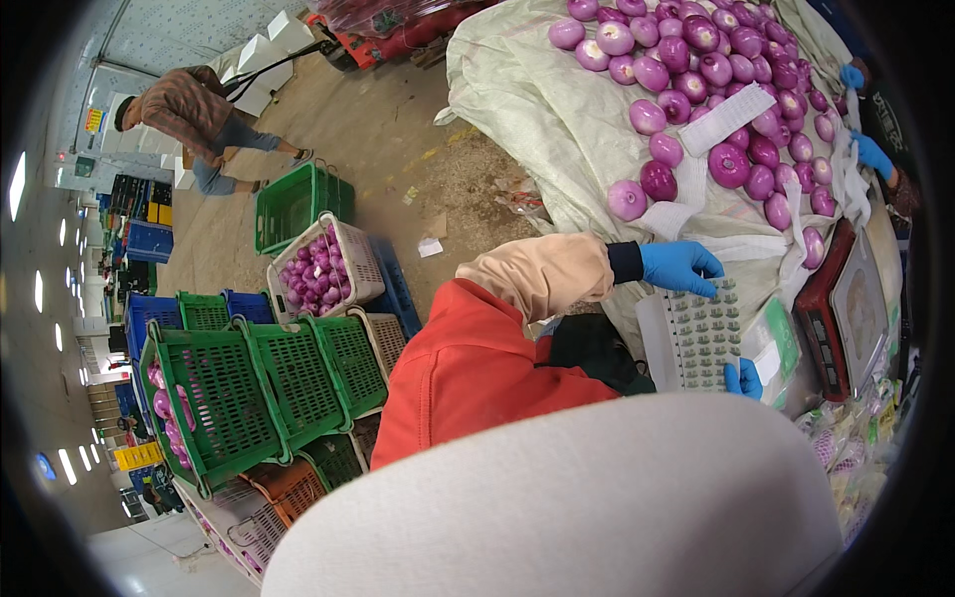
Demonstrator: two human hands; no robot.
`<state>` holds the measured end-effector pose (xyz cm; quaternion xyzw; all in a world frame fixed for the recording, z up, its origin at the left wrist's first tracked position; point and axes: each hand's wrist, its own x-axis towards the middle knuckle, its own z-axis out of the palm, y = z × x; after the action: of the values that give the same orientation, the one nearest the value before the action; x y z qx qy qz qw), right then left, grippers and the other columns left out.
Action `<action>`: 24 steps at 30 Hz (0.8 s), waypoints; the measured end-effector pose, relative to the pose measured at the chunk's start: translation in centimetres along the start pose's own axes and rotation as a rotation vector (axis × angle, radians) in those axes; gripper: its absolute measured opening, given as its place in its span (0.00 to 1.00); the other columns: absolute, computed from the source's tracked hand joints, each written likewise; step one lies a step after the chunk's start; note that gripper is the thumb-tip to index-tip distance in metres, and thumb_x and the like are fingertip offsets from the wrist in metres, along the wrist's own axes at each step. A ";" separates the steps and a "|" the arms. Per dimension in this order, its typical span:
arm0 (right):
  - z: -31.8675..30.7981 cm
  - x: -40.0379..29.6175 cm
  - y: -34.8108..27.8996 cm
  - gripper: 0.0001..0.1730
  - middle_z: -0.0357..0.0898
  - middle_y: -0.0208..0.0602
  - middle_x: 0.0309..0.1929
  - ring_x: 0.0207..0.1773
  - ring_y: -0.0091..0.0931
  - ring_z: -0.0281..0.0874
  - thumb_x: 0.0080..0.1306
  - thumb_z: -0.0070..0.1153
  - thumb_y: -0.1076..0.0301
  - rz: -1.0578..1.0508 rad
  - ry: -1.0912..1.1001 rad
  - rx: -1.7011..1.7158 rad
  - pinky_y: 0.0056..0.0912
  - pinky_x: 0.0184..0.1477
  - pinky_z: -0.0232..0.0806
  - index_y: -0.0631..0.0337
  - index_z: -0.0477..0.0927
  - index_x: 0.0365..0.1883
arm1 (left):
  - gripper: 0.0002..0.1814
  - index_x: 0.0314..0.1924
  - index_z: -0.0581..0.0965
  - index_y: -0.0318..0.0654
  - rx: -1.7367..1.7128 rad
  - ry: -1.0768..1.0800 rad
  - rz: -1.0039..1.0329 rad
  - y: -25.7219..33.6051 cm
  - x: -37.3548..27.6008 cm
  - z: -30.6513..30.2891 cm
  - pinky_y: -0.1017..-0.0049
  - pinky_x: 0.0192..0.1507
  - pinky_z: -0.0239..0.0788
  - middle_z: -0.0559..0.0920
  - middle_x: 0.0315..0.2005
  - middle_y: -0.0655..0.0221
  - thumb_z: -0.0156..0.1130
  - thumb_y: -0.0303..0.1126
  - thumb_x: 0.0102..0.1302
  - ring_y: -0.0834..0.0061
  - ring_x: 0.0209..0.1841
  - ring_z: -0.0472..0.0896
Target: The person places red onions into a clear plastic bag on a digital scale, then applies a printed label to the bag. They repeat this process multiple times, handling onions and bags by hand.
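Observation:
My left hand (679, 267), in a blue glove, is at the upper edge of a sheet of small green printed stickers (705, 328). Its thumb and fingers are apart, and a fingertip overlaps the sheet. My right hand (743, 378), also gloved in blue, is at the sheet's lower right corner, beside a small white slip (765, 361); a large white surface in the foreground hides part of it, so its grip is unclear. Purple onions (701, 67) lie heaped on a pale woven cloth (515, 97), with a white strip of labels (727, 119) on top.
A red scale (827, 321) stands right of the sheet, near net-bagged produce (854, 448). Green crates (295, 373) and a pale crate of onions (365, 261) are at left. A co-worker's gloved hands (871, 153) are across the onions. Another person (186, 112) walks at upper left.

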<state>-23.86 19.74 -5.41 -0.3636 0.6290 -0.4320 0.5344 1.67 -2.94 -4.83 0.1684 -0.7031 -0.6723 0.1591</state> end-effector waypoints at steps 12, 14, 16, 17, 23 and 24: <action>-1.7 -1.3 -0.6 0.06 0.82 0.25 0.40 0.40 0.15 0.74 0.73 0.55 0.74 0.076 0.029 -0.081 0.20 0.46 0.67 0.65 0.80 0.45 | 0.18 0.54 0.81 0.38 -0.058 -0.009 0.046 -0.1 1.1 1.9 0.76 0.41 0.73 0.84 0.35 0.73 0.66 0.38 0.67 0.83 0.35 0.77; -2.5 -1.1 0.9 0.06 0.82 0.25 0.40 0.41 0.15 0.74 0.73 0.55 0.74 0.060 0.010 -0.028 0.20 0.46 0.67 0.65 0.80 0.45 | 0.19 0.56 0.79 0.39 -0.067 -0.038 0.054 -1.2 1.2 2.3 0.76 0.40 0.73 0.83 0.37 0.74 0.66 0.37 0.68 0.84 0.35 0.77; -2.3 -1.0 0.5 0.06 0.82 0.25 0.40 0.41 0.15 0.74 0.73 0.55 0.74 0.034 -0.020 -0.039 0.20 0.46 0.67 0.65 0.80 0.45 | 0.21 0.59 0.77 0.40 -0.099 0.032 0.000 0.3 0.6 2.5 0.77 0.40 0.73 0.81 0.39 0.74 0.65 0.36 0.68 0.84 0.36 0.76; -2.0 -0.9 0.3 0.06 0.82 0.25 0.40 0.41 0.15 0.74 0.73 0.55 0.74 0.023 -0.033 -0.046 0.20 0.46 0.67 0.65 0.80 0.45 | 0.21 0.60 0.76 0.41 -0.127 0.114 -0.058 2.2 -0.7 2.5 0.78 0.41 0.72 0.80 0.41 0.74 0.64 0.35 0.68 0.85 0.37 0.76; 2.8 -0.2 -1.0 0.11 0.82 0.28 0.44 0.43 0.17 0.75 0.72 0.55 0.73 -0.066 0.171 0.054 0.23 0.47 0.69 0.67 0.79 0.50 | 0.20 0.60 0.75 0.36 -0.120 1.207 0.243 1.8 -10.1 0.6 0.81 0.48 0.69 0.77 0.40 0.76 0.56 0.21 0.69 0.84 0.42 0.74; 3.7 0.4 -0.5 0.11 0.82 0.28 0.45 0.43 0.17 0.75 0.72 0.55 0.73 -0.107 0.151 0.096 0.23 0.47 0.69 0.67 0.79 0.50 | 0.18 0.59 0.76 0.36 -0.043 1.320 0.199 -0.2 -13.0 -0.2 0.81 0.47 0.69 0.78 0.39 0.76 0.56 0.21 0.70 0.85 0.41 0.74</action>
<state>-20.26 18.60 -5.28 -0.3372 0.6257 -0.5157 0.4784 13.35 2.75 -5.02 0.4754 -0.4568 -0.4244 0.6207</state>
